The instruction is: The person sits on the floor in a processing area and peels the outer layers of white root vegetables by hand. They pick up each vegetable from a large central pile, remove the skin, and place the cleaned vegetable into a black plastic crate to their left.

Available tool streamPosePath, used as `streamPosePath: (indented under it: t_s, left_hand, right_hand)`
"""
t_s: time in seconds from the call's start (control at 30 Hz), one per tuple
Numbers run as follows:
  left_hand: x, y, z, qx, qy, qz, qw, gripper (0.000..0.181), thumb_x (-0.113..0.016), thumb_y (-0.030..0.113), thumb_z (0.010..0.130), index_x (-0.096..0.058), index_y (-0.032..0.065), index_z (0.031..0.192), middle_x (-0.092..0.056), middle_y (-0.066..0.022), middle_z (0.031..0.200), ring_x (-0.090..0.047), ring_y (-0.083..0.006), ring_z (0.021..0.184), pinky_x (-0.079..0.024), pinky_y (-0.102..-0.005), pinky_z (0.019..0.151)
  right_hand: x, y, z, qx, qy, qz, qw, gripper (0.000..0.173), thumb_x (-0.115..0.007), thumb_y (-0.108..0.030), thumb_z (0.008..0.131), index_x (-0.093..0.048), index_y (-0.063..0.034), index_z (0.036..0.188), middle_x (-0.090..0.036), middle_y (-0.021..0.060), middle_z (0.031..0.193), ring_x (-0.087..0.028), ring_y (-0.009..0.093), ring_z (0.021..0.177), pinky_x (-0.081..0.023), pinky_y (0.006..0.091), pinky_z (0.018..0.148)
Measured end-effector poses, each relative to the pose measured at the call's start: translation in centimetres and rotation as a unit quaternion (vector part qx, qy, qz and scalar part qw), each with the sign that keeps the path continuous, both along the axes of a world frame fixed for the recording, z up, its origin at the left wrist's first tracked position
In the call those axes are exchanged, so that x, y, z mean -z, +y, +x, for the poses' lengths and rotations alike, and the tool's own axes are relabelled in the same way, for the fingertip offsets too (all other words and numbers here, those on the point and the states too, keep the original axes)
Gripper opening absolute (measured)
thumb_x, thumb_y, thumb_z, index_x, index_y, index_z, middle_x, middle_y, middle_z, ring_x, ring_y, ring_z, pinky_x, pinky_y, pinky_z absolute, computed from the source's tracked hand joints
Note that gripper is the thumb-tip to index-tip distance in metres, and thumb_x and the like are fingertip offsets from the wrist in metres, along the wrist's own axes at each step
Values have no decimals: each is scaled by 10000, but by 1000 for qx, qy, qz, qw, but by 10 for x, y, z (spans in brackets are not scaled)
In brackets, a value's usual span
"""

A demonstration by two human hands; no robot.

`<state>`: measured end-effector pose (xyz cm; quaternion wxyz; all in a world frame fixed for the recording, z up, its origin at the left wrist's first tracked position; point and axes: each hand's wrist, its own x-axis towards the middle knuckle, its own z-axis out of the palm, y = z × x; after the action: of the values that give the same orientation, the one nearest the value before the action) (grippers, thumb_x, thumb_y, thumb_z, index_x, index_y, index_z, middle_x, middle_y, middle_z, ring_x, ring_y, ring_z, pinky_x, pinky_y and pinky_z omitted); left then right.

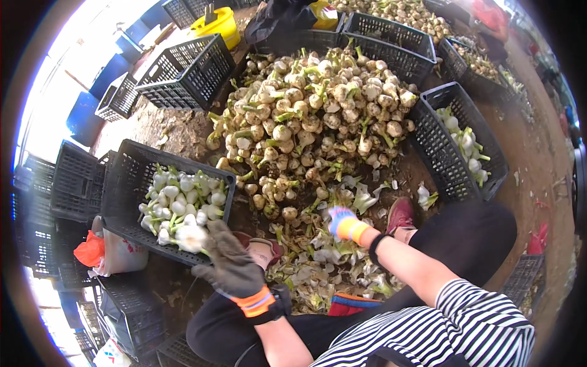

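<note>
My left hand, in a dark glove with an orange cuff, is spread at the near right corner of a black plastic crate of peeled white garlic bulbs. A blurred white bulb lies just beyond its fingertips, inside the crate's edge. My right hand, in a blue and orange glove, is curled above the loose garlic skins; whether it holds anything is hidden. Before me rises a large heap of unpeeled garlic bulbs with cut green stems.
A black crate with several peeled bulbs stands at the right. Other black crates surround the heap. A yellow bucket stands at the back left. A white bucket with an orange bag is beside the left crate. My shoes flank the skins.
</note>
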<state>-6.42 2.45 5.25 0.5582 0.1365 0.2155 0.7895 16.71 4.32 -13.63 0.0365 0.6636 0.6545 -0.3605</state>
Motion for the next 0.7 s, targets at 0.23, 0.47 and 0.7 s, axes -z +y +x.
streamPosePath:
  t_s: [0.23,0.47,0.7]
  left_hand:
    - [65,4,2,47,-31,-178,982,368,-465,313,943,-502,66,1214,-609,-104,1099,-602,-249,963,-496,-377,845]
    - [143,-11,38,103,319,-166,927,554,-602,59,863,-362,45,1362,-490,-98,1275,-515,-173,1095,-447,-272,903]
    - [104,-9,62,126,338,-35,932,618,-645,-79,771,-375,-18,1324,-527,-128,1208,-557,-185,1023,-490,-266,848]
  right_hand:
    - [51,81,-12,-41,-159,-56,985,412,-569,-96,789,-559,-128,1200,-596,175,1142,-583,289,1064,-495,387,853]
    - [-23,25,-20,308,706,-242,590,352,-585,-121,862,-505,-87,1203,-645,77,981,-635,164,703,-488,253,510]
    - [-118,-7,-11,261,649,-93,709,374,-724,-292,789,-622,-72,1074,-621,-22,807,-524,47,625,-400,205,524]
